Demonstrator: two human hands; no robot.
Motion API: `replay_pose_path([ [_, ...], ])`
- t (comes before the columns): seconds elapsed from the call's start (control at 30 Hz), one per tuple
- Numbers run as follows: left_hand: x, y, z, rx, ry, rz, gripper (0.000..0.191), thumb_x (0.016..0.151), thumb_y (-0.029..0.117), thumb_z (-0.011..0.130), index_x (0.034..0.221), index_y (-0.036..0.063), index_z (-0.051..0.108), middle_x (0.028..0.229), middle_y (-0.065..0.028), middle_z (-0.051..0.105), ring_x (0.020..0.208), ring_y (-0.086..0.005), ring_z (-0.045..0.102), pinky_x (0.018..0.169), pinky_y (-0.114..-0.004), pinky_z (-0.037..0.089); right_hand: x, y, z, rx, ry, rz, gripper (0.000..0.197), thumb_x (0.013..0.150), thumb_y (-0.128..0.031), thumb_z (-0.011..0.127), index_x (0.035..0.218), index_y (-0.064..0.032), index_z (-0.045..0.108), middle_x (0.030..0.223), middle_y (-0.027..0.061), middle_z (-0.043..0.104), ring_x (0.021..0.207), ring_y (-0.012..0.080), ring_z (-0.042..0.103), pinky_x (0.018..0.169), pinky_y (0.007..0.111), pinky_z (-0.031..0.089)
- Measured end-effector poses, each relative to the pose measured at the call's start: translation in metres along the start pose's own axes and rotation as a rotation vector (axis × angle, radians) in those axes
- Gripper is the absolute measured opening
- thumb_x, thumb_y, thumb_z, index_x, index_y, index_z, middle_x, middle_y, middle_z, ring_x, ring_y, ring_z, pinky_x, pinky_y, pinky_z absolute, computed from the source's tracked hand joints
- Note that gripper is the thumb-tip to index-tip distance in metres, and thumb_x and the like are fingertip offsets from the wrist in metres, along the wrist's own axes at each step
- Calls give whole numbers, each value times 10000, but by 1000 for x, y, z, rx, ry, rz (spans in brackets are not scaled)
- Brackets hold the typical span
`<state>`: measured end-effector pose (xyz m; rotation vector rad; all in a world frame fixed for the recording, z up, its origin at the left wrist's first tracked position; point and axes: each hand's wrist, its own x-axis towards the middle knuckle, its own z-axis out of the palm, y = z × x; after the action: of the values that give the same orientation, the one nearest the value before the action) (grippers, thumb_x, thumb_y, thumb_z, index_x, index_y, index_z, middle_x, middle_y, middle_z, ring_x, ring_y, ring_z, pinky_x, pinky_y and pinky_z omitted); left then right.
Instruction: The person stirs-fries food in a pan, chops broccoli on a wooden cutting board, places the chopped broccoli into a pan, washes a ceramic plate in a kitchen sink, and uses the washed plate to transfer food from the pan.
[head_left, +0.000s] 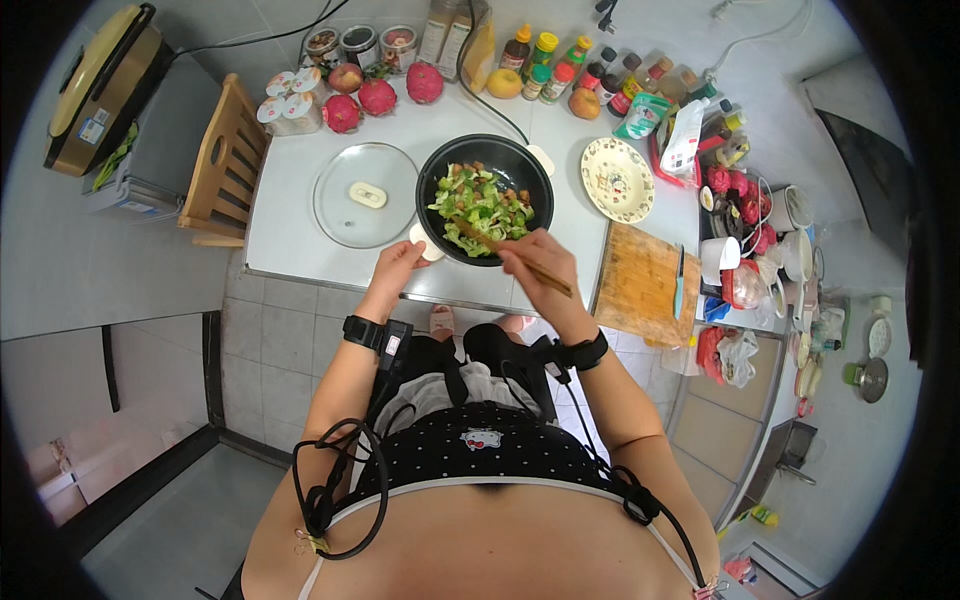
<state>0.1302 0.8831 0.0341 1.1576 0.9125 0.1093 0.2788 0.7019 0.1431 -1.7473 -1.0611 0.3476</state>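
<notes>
A black electric pan (550, 180) stands on the white table, with chopped green vegetables (480, 206) and small browned chunks of food in it. My right hand (541, 276) grips a pair of wooden chopsticks (550, 279) over the pan's near right side, their tips down among the vegetables. At the near left, my left hand (397, 268) holds the pan's cream side handle (426, 244) with thumb and fingers. Left of the pan lies a round glass lid (337, 202) with a cream knob. To the right are a patterned plate (616, 180) and a wooden cutting board (634, 289).
A knife (679, 289) with a light blue handle lies on the cutting board. Along the back stand jars, dragon fruit (377, 97), apples and several sauce bottles (516, 49). A black cord (487, 105) runs to the pan. A wooden chair (225, 165) stands left.
</notes>
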Motion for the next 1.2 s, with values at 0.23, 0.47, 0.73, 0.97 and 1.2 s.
replay_pose_path([
  [0.23,7,-6,-2,-1,-6,-3,262,927,291,579,902,35,624,841,2,623,799,-102,610,762,-237,426,19,54,-2,-23,72,-84,167,808,7,663,973,-5,684,759,105,564,647,194,583,569,285,462],
  [0.47,3,-4,-1,-28,13,-21,264,923,301,585,893,41,612,835,3,607,798,-108,614,770,-240,423,32,51,-37,103,287,162,136,844,6,630,966,41,679,792,78,583,638,132,596,568,229,473],
  [0.73,10,-13,-4,17,-38,-26,257,912,378,576,971,131,613,897,55,626,852,-72,618,775,-256,364,20,36,23,-152,68,-151,161,819,-7,647,980,0,662,781,114,554,670,255,570,593,322,460],
  [0.97,5,-6,3,-41,16,-10,262,926,291,579,899,33,619,857,-15,622,794,-115,609,774,-242,432,8,17,50,67,133,-51,165,789,9,669,952,-14,687,739,93,564,626,212,560,557,300,441],
  [1.2,3,-2,5,-19,34,-5,271,927,296,578,825,45,593,825,-17,610,782,-120,614,763,-241,429,10,59,-14,168,352,130,142,833,8,641,968,15,683,791,81,581,617,143,603,554,221,494],
])
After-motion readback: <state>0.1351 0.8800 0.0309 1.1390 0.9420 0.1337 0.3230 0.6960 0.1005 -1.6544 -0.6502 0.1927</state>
